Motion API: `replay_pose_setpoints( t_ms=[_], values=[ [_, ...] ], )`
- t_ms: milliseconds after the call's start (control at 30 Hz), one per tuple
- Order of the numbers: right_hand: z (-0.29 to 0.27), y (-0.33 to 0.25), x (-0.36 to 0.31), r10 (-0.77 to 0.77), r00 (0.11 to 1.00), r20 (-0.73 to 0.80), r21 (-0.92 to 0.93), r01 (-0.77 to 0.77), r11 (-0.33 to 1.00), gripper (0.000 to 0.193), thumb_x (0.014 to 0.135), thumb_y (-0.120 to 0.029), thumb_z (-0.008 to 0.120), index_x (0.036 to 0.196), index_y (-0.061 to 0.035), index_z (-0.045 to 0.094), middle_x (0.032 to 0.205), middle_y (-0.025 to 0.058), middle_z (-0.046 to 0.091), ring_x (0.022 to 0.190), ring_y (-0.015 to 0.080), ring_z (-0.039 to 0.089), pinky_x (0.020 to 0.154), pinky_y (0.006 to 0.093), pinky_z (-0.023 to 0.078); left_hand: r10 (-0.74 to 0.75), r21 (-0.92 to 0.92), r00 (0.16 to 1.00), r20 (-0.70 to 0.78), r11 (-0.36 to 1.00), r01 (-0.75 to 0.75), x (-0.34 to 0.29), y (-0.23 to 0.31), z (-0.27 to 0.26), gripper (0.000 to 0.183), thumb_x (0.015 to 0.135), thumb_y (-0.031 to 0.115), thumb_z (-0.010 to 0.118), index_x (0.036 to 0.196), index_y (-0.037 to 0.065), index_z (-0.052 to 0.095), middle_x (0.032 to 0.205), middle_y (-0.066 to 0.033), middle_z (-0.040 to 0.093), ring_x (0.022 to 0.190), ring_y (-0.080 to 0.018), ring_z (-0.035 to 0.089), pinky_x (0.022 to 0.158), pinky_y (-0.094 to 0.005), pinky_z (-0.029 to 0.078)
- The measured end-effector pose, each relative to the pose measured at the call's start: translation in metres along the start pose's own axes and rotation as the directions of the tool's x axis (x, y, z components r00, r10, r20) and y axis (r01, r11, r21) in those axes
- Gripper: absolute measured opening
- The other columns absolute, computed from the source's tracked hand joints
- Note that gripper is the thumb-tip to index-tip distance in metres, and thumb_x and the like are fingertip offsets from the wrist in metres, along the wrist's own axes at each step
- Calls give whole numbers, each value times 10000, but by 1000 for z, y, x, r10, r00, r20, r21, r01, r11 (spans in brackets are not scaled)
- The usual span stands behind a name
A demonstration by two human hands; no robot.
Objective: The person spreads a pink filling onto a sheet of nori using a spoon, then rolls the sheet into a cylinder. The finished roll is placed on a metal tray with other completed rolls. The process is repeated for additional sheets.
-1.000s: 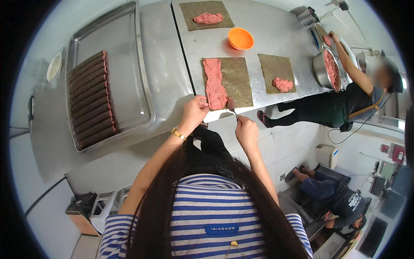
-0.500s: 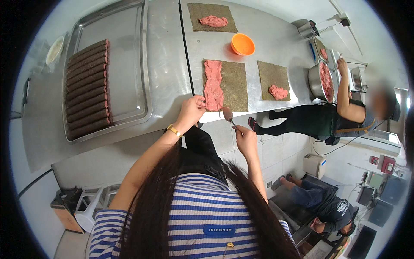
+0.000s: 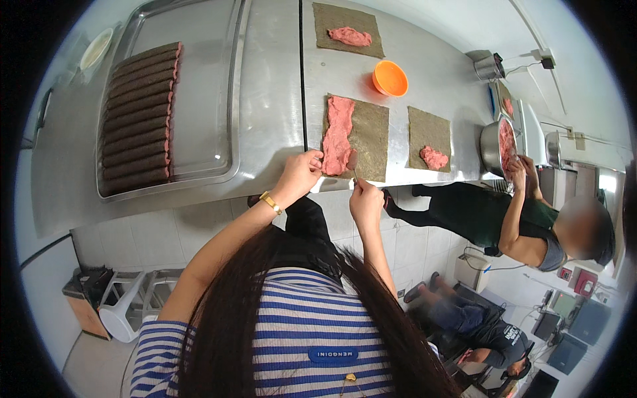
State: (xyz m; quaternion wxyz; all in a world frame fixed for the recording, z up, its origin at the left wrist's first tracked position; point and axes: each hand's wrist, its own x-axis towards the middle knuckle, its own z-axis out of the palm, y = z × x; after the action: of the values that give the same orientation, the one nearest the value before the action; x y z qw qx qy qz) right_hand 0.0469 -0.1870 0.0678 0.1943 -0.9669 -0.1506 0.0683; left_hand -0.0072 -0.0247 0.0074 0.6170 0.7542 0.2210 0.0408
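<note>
In front of me a dark green seaweed sheet [image 3: 371, 142] lies flat on the steel table, with a strip of pink minced meat [image 3: 339, 132] along its left side. My right hand [image 3: 365, 199] grips a metal spoon [image 3: 352, 161], its bowl against the lower right edge of the meat. My left hand [image 3: 303, 174] has its fingers curled and pressed together at the sheet's lower left corner, seemingly pinching it; the contact is partly hidden. Another seaweed sheet [image 3: 424, 129] with a meat lump [image 3: 434, 158] lies to the right.
A metal tray [image 3: 202, 126] with a row of seaweed rolls [image 3: 138, 116] stands on the left. Beyond my sheet are an orange bowl [image 3: 390, 79] and a meat-topped seaweed sheet [image 3: 350, 53]. At right a co-worker [image 3: 524, 222] reaches into a steel bowl of meat [image 3: 492, 147]. Another person [image 3: 488, 328] sits lower right.
The spoon has moved from beyond the sheet's near edge onto the meat strip. My left hand stays at the corner. The co-worker's hands have come down to the meat bowl. The view has shifted slightly.
</note>
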Motion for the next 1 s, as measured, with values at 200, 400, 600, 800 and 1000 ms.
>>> replay_pose_setpoints(
  t_ms=[200,400,600,800,1000],
  values=[
    [7,-9,21,-12,1000,-18,-40,11,999,159,834,-100,541,791,5,651,749,283,611,759,463,614,680,532,481,15,-15,1000,17,1000,-15,-2,2,-1,334,784,-7,622,1116,-25,604,887,-144,699,819,-191,697,705,-292,547],
    [5,-17,56,-87,995,-56,-13,86,996,180,836,-98,521,839,5,669,763,286,612,766,455,617,678,516,486,24,8,999,30,1000,-25,-3,4,-5,343,776,-12,619,1118,-32,602,899,-149,697,828,-203,699,722,-301,550],
    [-31,-7,55,-58,996,-70,76,64,995,204,844,-120,537,941,-36,696,775,257,630,773,426,632,679,474,494,12,-22,996,89,1000,-10,-1,4,-9,369,774,-15,627,1141,-28,587,941,-156,692,867,-203,692,762,-299,547],
    [-33,16,17,-176,984,10,-30,176,984,199,854,-85,553,983,-49,700,885,175,667,753,370,650,673,426,519,34,-72,996,79,997,-28,-4,3,-8,342,780,-14,616,1120,-40,591,966,-164,688,868,-231,690,779,-308,550],
    [-29,17,-7,-263,954,140,-257,292,921,227,832,-54,529,996,-77,683,820,126,636,693,358,637,595,447,515,-12,-86,993,118,996,23,0,0,-7,341,807,-26,598,1147,-36,576,1004,-133,680,925,-186,668,830,-294,534]
  ],
)
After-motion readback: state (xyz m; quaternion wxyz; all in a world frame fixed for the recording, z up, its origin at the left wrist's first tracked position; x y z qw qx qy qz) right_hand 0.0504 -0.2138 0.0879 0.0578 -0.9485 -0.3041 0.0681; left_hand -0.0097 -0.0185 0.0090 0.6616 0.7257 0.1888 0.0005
